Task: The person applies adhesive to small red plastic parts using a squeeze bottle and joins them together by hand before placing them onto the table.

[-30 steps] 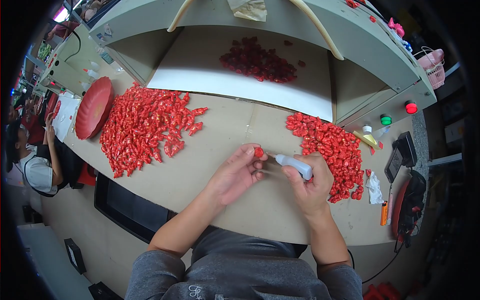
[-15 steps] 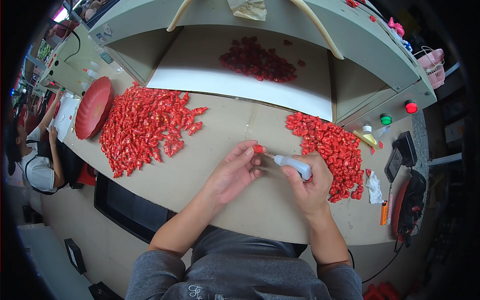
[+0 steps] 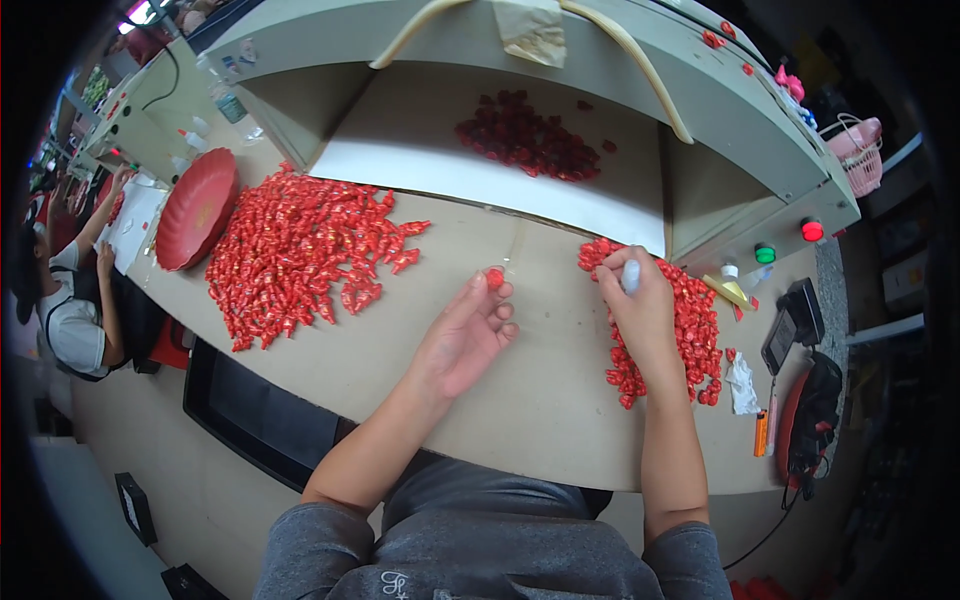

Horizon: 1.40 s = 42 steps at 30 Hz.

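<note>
My left hand (image 3: 465,335) lies palm up over the tan worktable (image 3: 540,400), pinching a small red piece (image 3: 494,278) at its fingertips. My right hand (image 3: 642,305) is off to the right, closed around a small white tube (image 3: 630,277), and rests over the near edge of a pile of small red pieces (image 3: 690,320). A larger heap of red wrapped pieces (image 3: 300,255) spreads out to the left of my left hand.
A grey open-fronted machine housing (image 3: 740,120) holds more red pieces (image 3: 525,135) on a white sheet. A red round tray (image 3: 195,210) lies at the left. Green and red buttons, a small glue bottle (image 3: 735,285), an orange lighter and black devices sit at the right. Another person (image 3: 60,290) works at the left.
My hands were together in the middle, working on one red piece with the white tube. They have now separated: the right went to the right pile, the left kept the red piece.
</note>
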Tool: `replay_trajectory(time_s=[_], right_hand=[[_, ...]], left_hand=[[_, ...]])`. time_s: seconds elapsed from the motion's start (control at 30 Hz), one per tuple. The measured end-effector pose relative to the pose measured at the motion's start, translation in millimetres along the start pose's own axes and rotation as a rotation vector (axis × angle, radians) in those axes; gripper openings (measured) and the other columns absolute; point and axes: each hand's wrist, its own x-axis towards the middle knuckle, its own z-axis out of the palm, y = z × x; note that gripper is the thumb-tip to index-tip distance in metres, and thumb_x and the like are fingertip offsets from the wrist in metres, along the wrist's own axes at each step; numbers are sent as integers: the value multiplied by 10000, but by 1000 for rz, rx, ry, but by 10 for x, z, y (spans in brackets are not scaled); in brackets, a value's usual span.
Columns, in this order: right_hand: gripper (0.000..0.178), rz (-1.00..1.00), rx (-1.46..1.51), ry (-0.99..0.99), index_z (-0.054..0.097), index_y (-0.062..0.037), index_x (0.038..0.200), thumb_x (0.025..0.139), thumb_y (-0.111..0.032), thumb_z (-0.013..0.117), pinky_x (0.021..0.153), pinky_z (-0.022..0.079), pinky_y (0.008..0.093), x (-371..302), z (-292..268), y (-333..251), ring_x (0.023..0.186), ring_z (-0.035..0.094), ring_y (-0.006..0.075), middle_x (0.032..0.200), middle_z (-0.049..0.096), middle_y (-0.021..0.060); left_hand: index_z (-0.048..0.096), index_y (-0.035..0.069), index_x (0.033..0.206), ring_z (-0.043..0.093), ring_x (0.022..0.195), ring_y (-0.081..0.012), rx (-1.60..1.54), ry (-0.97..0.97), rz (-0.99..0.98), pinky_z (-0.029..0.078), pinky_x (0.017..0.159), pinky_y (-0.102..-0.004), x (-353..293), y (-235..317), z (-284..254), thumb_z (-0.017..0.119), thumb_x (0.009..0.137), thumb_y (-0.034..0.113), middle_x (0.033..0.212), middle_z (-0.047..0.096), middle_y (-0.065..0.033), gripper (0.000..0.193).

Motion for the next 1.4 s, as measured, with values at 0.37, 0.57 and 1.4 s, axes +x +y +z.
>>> replay_trajectory(time_s=[0.37, 0.57, 1.4], right_hand=[[253, -528, -624, -8, 604, -12, 1057, 805, 11, 616, 681, 527, 393, 27, 271, -5, 801, 639, 299, 949, 625, 140], [245, 48, 522, -244, 596, 37, 1119, 919, -104, 610, 479, 391, 156, -353, 574, -295, 629, 529, 25, 857, 633, 32], [214, 218, 879, -219, 591, -8, 1049, 871, -100, 666, 526, 419, 212, -481, 125, -108, 699, 557, 99, 872, 618, 54]], left_hand=[[581, 174, 1072, 548, 793, -71, -41, -75, 50, 467, 720, -262, -17, -100, -99, 550, 967, 326, 967, 621, 37, 188], [560, 156, 1064, 539, 864, -85, -72, -120, 55, 464, 770, -263, -68, -104, -98, 500, 992, 321, 973, 597, 30, 189], [604, 100, 1100, 573, 824, -77, 53, -217, 0, 497, 756, -239, 26, -280, -61, 575, 959, 264, 953, 628, -5, 219]])
